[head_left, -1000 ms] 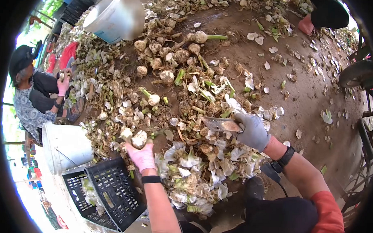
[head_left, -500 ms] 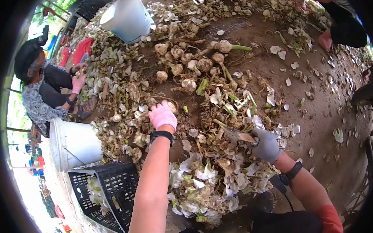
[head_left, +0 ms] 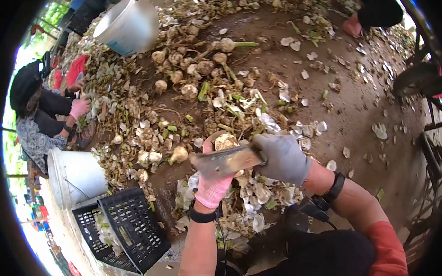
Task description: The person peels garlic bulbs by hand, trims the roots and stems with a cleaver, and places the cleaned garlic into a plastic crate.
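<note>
Bulb and knife at mid-frame, both gloved hands full

The left hand (head_left: 212, 184), in a pink glove, is closed around a pale bulb (head_left: 226, 140) just above the centre of the frame, with only the bulb's top showing over the fingers. The grey-gloved right hand (head_left: 283, 157) is wrapped on the handle of a knife (head_left: 224, 161), whose flat blade lies across the left hand just under the bulb. The bulb looks light and firm, with loose papery skin that could flake or slip — best gripped around its round body, clear of the blade. Peelings (head_left: 258, 197) lie below the hands, and a white bucket (head_left: 76, 174) and black crate (head_left: 130, 227) sit at lower left.
</note>
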Demonstrator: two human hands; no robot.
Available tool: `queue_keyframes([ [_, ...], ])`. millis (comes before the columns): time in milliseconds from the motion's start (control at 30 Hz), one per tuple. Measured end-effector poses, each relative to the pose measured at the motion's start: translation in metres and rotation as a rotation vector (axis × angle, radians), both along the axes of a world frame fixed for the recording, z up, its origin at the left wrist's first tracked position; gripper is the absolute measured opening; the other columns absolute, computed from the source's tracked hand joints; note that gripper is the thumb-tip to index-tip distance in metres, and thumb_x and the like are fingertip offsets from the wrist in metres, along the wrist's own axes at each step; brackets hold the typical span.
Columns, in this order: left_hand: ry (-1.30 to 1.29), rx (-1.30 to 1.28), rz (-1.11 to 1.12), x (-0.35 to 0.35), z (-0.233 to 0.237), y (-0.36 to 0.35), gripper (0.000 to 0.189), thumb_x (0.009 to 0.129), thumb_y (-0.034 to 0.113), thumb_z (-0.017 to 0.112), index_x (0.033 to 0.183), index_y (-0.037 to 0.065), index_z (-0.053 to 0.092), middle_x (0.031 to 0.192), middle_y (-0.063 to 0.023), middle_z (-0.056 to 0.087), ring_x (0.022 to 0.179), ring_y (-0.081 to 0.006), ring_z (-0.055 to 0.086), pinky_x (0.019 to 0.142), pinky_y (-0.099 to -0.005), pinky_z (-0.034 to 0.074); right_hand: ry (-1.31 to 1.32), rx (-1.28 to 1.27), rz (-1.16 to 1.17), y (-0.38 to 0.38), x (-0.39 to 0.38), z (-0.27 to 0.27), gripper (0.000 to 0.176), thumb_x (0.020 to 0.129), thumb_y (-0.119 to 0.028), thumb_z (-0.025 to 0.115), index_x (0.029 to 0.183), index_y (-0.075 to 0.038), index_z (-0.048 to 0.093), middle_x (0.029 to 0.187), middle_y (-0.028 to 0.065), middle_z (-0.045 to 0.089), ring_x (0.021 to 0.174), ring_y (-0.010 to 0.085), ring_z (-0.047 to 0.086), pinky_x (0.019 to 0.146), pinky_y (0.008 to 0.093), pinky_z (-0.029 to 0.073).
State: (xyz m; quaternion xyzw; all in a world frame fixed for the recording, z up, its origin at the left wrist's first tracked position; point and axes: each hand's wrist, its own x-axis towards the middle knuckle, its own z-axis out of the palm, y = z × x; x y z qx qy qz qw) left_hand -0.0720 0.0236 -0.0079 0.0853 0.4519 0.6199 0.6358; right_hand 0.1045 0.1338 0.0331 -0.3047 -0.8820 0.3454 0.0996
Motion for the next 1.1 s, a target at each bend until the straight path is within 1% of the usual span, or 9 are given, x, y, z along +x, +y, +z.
queue_keyframes([
  [67,-0.01,0.232,0.106,0.024,0.023,-0.001,0.062,0.085,0.005,0.071,0.136,0.011,0.036,0.11,-0.0092,0.06,0.1,-0.0181,0.062,0.087,-0.0331,0.055,-0.029,-0.008,0.042,-0.003,0.002,0.014,0.029,0.072,-0.02,0.072,0.095,-0.008,0.058,0.086,0.0105,0.064,0.083,0.0316,0.066,0.069,0.0432,0.051],
  [133,0.698,0.266,-0.095,0.023,0.035,-0.001,0.05,0.091,0.008,0.063,0.133,0.011,0.036,0.116,-0.0114,0.058,0.101,-0.0195,0.062,0.088,-0.0352,0.056,-0.052,-0.005,0.053,-0.007,0.004,0.022,0.028,0.072,-0.018,0.071,0.095,-0.007,0.058,0.087,0.0108,0.063,0.084,0.0315,0.066,0.07,0.0433,0.051],
  [167,0.276,0.271,-0.009,0.028,0.045,-0.002,0.044,0.092,0.007,0.06,0.13,0.011,0.037,0.114,-0.0107,0.057,0.099,-0.0195,0.062,0.086,-0.0339,0.056,-0.08,-0.003,0.07,-0.009,0.006,0.025,0.028,0.071,-0.016,0.07,0.094,-0.007,0.058,0.089,0.0111,0.063,0.085,0.0315,0.066,0.07,0.0435,0.051],
  [333,0.266,0.087,-0.004,0.037,0.05,-0.003,0.045,0.088,0.002,0.062,0.125,0.01,0.039,0.106,-0.007,0.058,0.094,-0.0196,0.062,0.085,-0.0332,0.056,0.025,0.062,0.058,-0.016,0.011,0.019,0.028,0.071,-0.014,0.069,0.095,-0.006,0.057,0.089,0.0126,0.062,0.084,0.033,0.065,0.07,0.0442,0.051],
  [400,1.206,0.097,-0.183,0.039,0.043,-0.007,0.043,0.089,0.002,0.06,0.125,0.01,0.039,0.109,-0.0078,0.057,0.095,-0.0191,0.061,0.085,-0.0338,0.056,0.043,0.098,0.066,-0.013,0.015,0.007,0.028,0.072,-0.014,0.069,0.095,-0.007,0.056,0.088,0.0126,0.062,0.084,0.0338,0.065,0.069,0.0444,0.051],
  [567,0.423,0.051,0.023,0.059,0.049,-0.011,0.053,0.077,0.01,0.078,0.118,0.005,0.045,0.105,-0.0094,0.06,0.093,-0.017,0.063,0.084,-0.0308,0.055,-0.032,0.057,-0.079,-0.007,0.016,-0.025,0.019,0.077,-0.013,0.067,0.093,-0.008,0.057,0.08,0.0132,0.063,0.077,0.0332,0.066,0.067,0.0445,0.051],
  [667,1.232,0.098,-0.054,0.071,0.067,-0.009,0.055,0.075,0.013,0.082,0.116,0.0,0.048,0.094,-0.0065,0.064,0.087,-0.0125,0.063,0.078,-0.0253,0.054,-0.12,0.085,-0.357,0.035,0.045,-0.074,0.016,0.077,-0.012,0.069,0.089,-0.008,0.059,0.079,0.0142,0.065,0.075,0.033,0.067,0.066,0.0432,0.051],
  [867,1.054,-0.05,-0.003,0.035,0.032,0.001,0.062,0.076,0.027,0.082,0.121,-0.001,0.051,0.097,-0.0051,0.062,0.086,-0.013,0.061,0.077,-0.0264,0.052,0.033,0.084,-0.431,0.004,0.044,-0.045,0.021,0.075,-0.015,0.074,0.088,-0.005,0.06,0.078,0.0174,0.063,0.074,0.0374,0.064,0.064,0.0426,0.05],
  [1100,-0.046,0.061,0.194,0.023,0.029,-0.009,0.041,0.09,0.026,0.063,0.123,0.005,0.052,0.118,-0.0132,0.061,0.109,-0.0261,0.06,0.097,-0.0407,0.048,0.136,0.025,-0.224,-0.022,0.034,-0.025,0.025,0.072,-0.02,0.074,0.088,-0.008,0.059,0.075,0.013,0.061,0.073,0.0351,0.064,0.064,0.0427,0.049],
])
